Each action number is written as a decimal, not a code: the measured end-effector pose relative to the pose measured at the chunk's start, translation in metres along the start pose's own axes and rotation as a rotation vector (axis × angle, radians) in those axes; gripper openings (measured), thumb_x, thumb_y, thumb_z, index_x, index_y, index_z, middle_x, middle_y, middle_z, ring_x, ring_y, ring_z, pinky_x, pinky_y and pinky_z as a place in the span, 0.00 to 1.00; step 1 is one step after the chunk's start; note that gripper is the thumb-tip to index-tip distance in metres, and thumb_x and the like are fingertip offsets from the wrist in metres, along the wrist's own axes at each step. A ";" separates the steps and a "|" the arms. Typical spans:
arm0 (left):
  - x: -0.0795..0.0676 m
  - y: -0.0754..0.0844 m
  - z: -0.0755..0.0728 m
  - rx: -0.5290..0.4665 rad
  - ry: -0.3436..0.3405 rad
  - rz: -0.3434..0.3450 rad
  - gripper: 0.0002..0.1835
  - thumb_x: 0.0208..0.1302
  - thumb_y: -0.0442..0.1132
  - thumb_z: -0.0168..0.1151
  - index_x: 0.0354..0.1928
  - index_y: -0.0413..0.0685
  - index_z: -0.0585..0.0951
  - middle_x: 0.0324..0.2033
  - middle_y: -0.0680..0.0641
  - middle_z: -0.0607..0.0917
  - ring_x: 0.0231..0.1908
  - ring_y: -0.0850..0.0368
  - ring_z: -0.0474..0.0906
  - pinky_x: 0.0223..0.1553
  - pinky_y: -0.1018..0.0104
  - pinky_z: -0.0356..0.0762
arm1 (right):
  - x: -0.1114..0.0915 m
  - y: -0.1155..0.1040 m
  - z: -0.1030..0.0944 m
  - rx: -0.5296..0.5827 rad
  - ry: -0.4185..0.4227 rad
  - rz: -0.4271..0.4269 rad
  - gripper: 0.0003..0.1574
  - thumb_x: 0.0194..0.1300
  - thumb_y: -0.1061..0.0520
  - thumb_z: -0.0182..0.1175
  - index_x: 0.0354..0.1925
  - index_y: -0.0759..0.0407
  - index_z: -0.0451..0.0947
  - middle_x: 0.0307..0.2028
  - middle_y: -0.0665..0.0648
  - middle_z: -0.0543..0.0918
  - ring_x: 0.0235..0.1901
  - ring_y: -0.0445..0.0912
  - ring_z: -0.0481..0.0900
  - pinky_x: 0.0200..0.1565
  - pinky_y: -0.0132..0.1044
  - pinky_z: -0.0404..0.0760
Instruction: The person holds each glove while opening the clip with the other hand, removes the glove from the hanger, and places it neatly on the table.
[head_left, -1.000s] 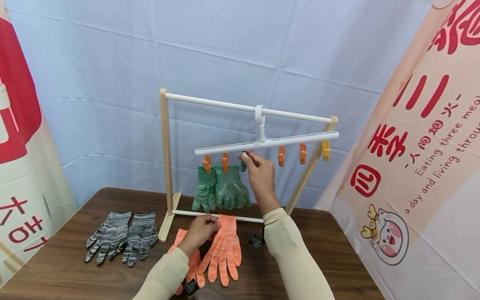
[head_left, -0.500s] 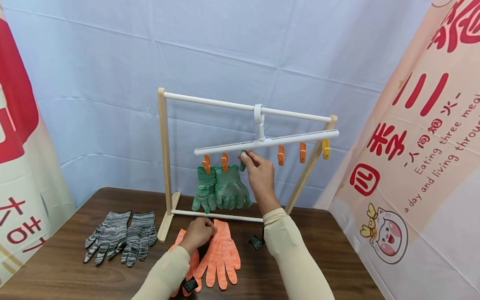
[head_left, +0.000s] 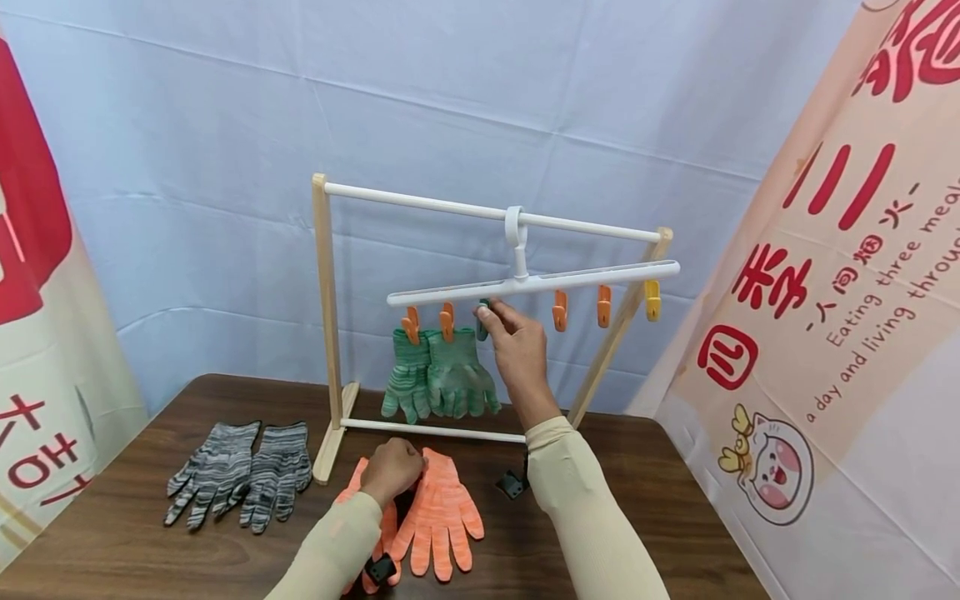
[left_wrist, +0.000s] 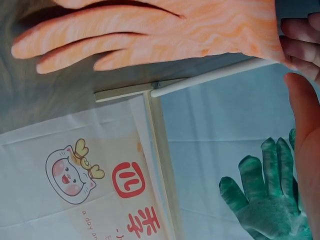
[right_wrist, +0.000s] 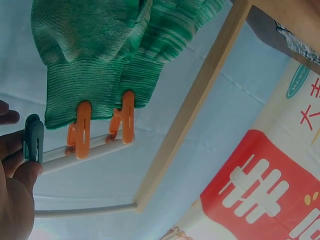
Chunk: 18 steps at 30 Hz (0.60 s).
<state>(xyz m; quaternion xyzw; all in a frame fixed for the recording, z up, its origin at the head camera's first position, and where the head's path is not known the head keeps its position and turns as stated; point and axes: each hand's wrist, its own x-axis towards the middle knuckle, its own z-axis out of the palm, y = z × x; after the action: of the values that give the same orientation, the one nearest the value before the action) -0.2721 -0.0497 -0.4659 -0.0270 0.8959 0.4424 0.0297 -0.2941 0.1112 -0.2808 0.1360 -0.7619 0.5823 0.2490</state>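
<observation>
My right hand [head_left: 519, 346] pinches a dark green clothespin [right_wrist: 34, 139] under the white hanger [head_left: 592, 277], thumb and fingers on its handles. To its left, two green gloves [head_left: 459, 375] hang by their cuffs from orange clothespins [right_wrist: 83, 131]. Lower down, my left hand [head_left: 392, 472] holds an orange glove [head_left: 438, 517] at its cuff; in the left wrist view the glove's fingers [left_wrist: 65, 42] stretch away from the hand. A second orange glove [head_left: 386, 542] lies partly hidden beneath the left hand and forearm.
The hanger hooks over the top bar [head_left: 420, 198] of a wooden-legged rack. Two orange clothespins [head_left: 560, 311] and a yellow clothespin [head_left: 652, 302] hang at right. Grey striped gloves [head_left: 221, 471] lie on the brown table [head_left: 112, 533] at left.
My left hand has drawn back toward me and slightly left, and the orange glove's cuff has come down with it. The right hand stays at the green clothespin.
</observation>
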 end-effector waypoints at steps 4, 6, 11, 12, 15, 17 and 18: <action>0.000 -0.002 0.000 0.006 0.008 -0.005 0.24 0.62 0.46 0.57 0.08 0.54 0.68 0.14 0.46 0.80 0.17 0.51 0.77 0.09 0.66 0.59 | 0.000 -0.001 0.000 -0.003 0.006 0.000 0.18 0.61 0.46 0.59 0.45 0.53 0.82 0.52 0.49 0.77 0.49 0.41 0.75 0.52 0.43 0.72; 0.000 -0.003 -0.001 0.008 0.010 -0.002 0.23 0.62 0.46 0.56 0.08 0.53 0.70 0.14 0.46 0.80 0.17 0.51 0.78 0.09 0.66 0.59 | 0.001 -0.002 0.000 0.004 0.009 -0.001 0.18 0.60 0.45 0.59 0.45 0.52 0.82 0.51 0.49 0.78 0.48 0.42 0.76 0.51 0.43 0.72; -0.001 -0.003 -0.003 -0.022 0.012 0.026 0.23 0.63 0.49 0.55 0.11 0.51 0.72 0.14 0.44 0.79 0.14 0.51 0.74 0.08 0.66 0.57 | 0.002 0.000 0.000 0.018 0.009 -0.012 0.19 0.61 0.46 0.60 0.46 0.54 0.82 0.50 0.50 0.79 0.48 0.42 0.76 0.51 0.43 0.72; -0.001 -0.002 -0.005 -0.031 0.017 0.038 0.23 0.64 0.49 0.55 0.11 0.51 0.72 0.14 0.44 0.79 0.13 0.52 0.73 0.08 0.66 0.56 | 0.002 0.000 0.000 0.014 0.010 -0.013 0.19 0.61 0.46 0.60 0.46 0.54 0.82 0.50 0.49 0.79 0.48 0.41 0.76 0.51 0.43 0.72; -0.002 0.006 -0.011 -0.059 0.038 0.082 0.20 0.65 0.50 0.53 0.15 0.51 0.73 0.14 0.45 0.78 0.11 0.55 0.67 0.09 0.66 0.55 | 0.002 0.001 0.000 0.009 0.011 -0.021 0.18 0.61 0.47 0.60 0.46 0.52 0.82 0.48 0.49 0.81 0.47 0.41 0.77 0.51 0.42 0.73; -0.003 0.014 -0.018 -0.061 0.071 0.122 0.18 0.65 0.50 0.53 0.19 0.52 0.74 0.14 0.48 0.78 0.11 0.57 0.65 0.10 0.66 0.56 | 0.002 0.002 0.000 0.010 0.011 -0.025 0.18 0.61 0.47 0.60 0.47 0.52 0.81 0.46 0.49 0.82 0.46 0.41 0.77 0.50 0.43 0.73; -0.003 0.019 -0.022 -0.060 0.092 0.146 0.16 0.65 0.49 0.53 0.22 0.51 0.76 0.15 0.50 0.78 0.12 0.58 0.67 0.11 0.65 0.58 | 0.002 0.002 0.000 0.011 0.011 -0.024 0.19 0.61 0.46 0.60 0.48 0.52 0.81 0.45 0.49 0.82 0.46 0.41 0.78 0.50 0.43 0.73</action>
<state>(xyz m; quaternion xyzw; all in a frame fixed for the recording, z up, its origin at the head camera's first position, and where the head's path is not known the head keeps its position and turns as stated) -0.2710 -0.0554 -0.4368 0.0172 0.8822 0.4684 -0.0445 -0.2969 0.1117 -0.2819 0.1434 -0.7554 0.5843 0.2594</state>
